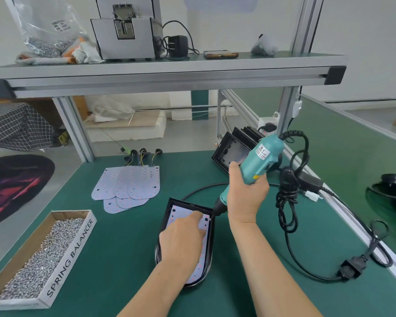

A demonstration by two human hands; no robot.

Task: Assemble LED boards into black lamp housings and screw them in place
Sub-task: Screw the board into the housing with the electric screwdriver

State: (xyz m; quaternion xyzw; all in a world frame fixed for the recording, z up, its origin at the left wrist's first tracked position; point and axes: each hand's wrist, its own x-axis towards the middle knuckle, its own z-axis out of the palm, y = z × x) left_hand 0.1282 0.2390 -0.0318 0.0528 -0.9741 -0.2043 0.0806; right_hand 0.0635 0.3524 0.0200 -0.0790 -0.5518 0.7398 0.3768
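Left hand (pixel 181 241) presses the white dotted LED board (pixel 180 213) in a black plastic lamp housing (pixel 188 203). Right hand (pixel 245 197) grips a teal electric screwdriver (pixel 258 159). A long cardboard box (pixel 69 255) marked "SPRING BALANCER" holds small silver screws (pixel 44 255).

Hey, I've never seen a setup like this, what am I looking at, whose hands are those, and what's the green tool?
No machine here: a person works with bare hands, and the one picture comes from a camera worn on their head, looking down at a green worktable. The left hand presses flat on a white LED board lying in a black lamp housing. The right hand grips a teal electric screwdriver, its tip at the housing's far right corner. Also on the table: a pile of loose LED boards, a cardboard box of screws, and spare black housings at the back.
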